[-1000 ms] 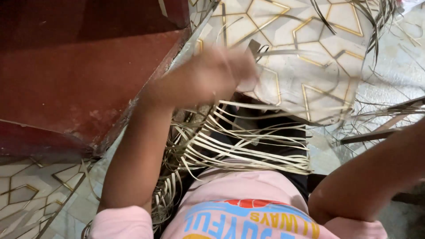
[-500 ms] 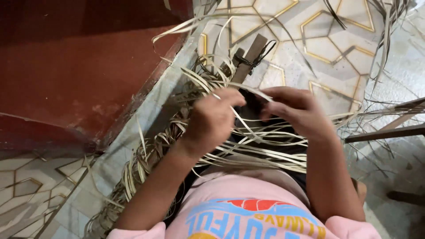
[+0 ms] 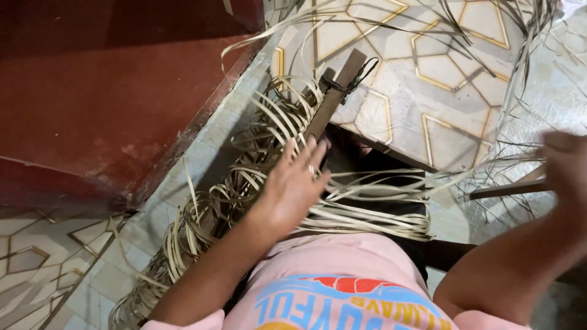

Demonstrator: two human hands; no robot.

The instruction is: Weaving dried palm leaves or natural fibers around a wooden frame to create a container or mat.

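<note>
pale flat strips [image 3: 367,211] curl across lap beneath left hand [image 3: 293,186], fingers spread apart.

Pale straw strips [image 3: 367,208], pink shirt [image 3: 342,269], dark red step [image 3: 110,104], gold-lined hexagon tiles [image 3: 428,67].

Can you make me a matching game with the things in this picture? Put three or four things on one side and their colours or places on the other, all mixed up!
Things:
1. thin strips
2. wooden stick
3. left hand
4. step

Colour or place:
A. dark red, at the left
B. pale, lying across the lap
C. fingers spread, resting on the strips
D. brown, slanting up over the patterned floor

Pairs: 1-B, 2-D, 3-C, 4-A
</note>
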